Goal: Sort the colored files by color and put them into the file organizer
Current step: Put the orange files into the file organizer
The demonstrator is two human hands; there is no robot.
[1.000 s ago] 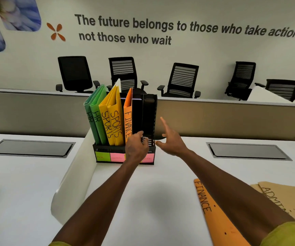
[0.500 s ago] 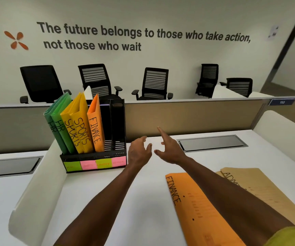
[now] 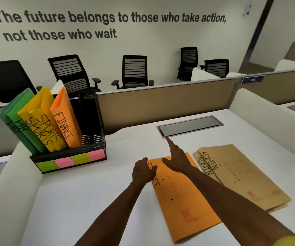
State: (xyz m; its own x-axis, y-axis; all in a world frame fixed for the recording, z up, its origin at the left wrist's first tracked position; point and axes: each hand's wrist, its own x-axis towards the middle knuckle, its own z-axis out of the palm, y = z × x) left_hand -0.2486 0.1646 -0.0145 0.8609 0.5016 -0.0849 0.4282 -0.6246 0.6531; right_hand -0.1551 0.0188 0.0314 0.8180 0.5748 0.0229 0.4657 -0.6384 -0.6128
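Note:
A black file organizer [image 3: 93, 137] stands at the left of the white desk, holding two green HR files [image 3: 19, 119], two yellow SPORTS files [image 3: 43, 125] and one orange FINANCE file [image 3: 64, 119]. A second orange FINANCE file [image 3: 184, 196] lies flat on the desk in front of me. Two tan ADMIN files [image 3: 240, 174] lie stacked to its right. My left hand [image 3: 143, 172] hovers over the flat orange file's left edge, fingers loosely curled, empty. My right hand [image 3: 176, 160] is over the file's top end with its index finger stretched out, holding nothing.
Coloured sticky labels [image 3: 72, 161] line the organizer's front. A white curved divider [image 3: 10, 183] borders the desk on the left, another [image 3: 267, 110] on the right. A grey cable hatch [image 3: 190, 126] is set in the desk behind the files. A tan partition [image 3: 160, 105] closes the back.
Both hands have come away from the organizer, moving right and toward me, and now hover over the flat orange FINANCE file. The view has swung right.

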